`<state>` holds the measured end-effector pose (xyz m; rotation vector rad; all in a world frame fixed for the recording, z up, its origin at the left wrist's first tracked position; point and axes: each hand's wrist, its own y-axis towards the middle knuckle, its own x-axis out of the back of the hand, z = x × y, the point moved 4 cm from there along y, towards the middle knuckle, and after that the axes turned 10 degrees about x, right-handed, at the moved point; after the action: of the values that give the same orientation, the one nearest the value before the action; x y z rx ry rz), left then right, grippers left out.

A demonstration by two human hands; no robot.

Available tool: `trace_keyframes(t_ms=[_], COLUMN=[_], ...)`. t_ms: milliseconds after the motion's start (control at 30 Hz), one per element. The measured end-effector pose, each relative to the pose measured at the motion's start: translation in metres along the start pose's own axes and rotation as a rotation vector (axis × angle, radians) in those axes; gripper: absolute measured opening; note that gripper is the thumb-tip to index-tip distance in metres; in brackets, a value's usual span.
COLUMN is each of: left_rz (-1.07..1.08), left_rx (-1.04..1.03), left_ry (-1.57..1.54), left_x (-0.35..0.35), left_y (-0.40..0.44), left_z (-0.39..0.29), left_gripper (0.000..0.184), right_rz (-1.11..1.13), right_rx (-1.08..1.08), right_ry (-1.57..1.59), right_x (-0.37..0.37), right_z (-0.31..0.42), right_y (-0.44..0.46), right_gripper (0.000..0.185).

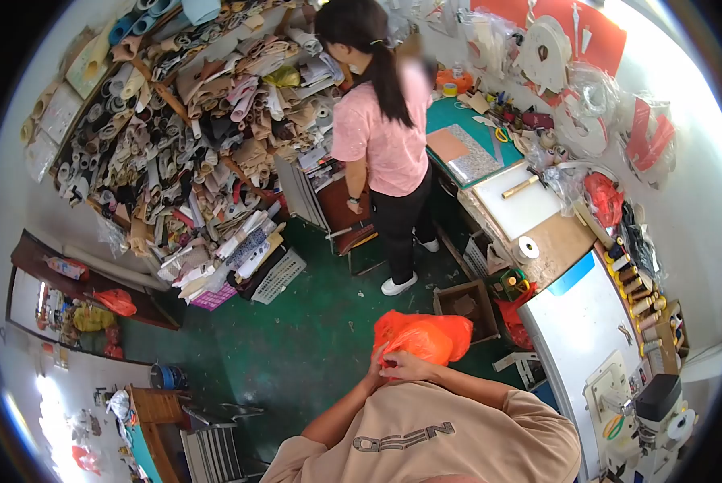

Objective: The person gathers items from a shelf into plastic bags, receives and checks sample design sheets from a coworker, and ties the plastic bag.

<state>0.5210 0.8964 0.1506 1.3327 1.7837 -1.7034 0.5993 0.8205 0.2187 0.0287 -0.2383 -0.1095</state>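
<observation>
An orange-red plastic bag (429,338) hangs bunched in front of my chest, bulging to the right; its contents cannot be made out. My left hand (374,370) is closed on the bag's gathered near-left edge. Right beside it, my right hand (409,367) has its fingers curled in and pinches the same part of the bag. The two hands almost meet, and the fingers partly hide the plastic between them.
A person in a pink shirt (385,121) stands ahead by a folding chair (300,193). Stacked material rolls (192,121) fill the left wall. To the right are a cutting table (473,121), a box (465,310) on the floor, and a sewing machine (655,402).
</observation>
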Motion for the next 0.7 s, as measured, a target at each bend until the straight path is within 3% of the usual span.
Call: trace_keyframes(t_ms=[67, 200, 267, 400, 467, 567, 600, 700], left_rz=[-0.076, -0.199, -0.229, -0.254, -0.310, -0.358, -0.369, -0.419], left_rx=[-0.005, -0.168, -0.064, -0.060, -0.143, -0.333, -0.406, -0.503], left_ry=[-0.027, 0.150, 0.235, 0.237, 0.188, 0.016, -0.057, -0.126], left_x=[-0.017, 0.022, 0.021, 0.054, 0.085, 0.113, 0.123, 0.152], left_y=[-0.010, -0.005, -0.017, -0.028, -0.032, -0.060, -0.073, -0.113], left_z=[-0.005, -0.017, -0.022, -0.037, -0.044, -0.066, -0.074, -0.093], left_gripper=[0.027, 0.028, 0.024, 0.019, 0.016, 0.016, 0.017, 0.017], right_rz=[-0.078, -0.068, -0.070, 0.122, 0.230, 0.208, 0.286, 0.264], right_rx=[-0.006, -0.067, -0.055, -0.038, -0.129, 0.031, -0.085, 0.046], right_ry=[0.044, -0.287, -0.286, -0.420, -0.460, -0.457, -0.372, -0.241], right_x=[0.000, -0.016, -0.028, -0.055, -0.069, -0.103, -0.111, -0.136], right_z=[0.002, -0.030, -0.036, -0.032, -0.007, -0.006, 0.009, 0.025], right_y=[0.004, 0.012, 0.018, 0.045, 0.063, 0.090, 0.100, 0.123], right_gripper=[0.031, 0.038, 0.042, 0.044, 0.045, 0.050, 0.049, 0.050])
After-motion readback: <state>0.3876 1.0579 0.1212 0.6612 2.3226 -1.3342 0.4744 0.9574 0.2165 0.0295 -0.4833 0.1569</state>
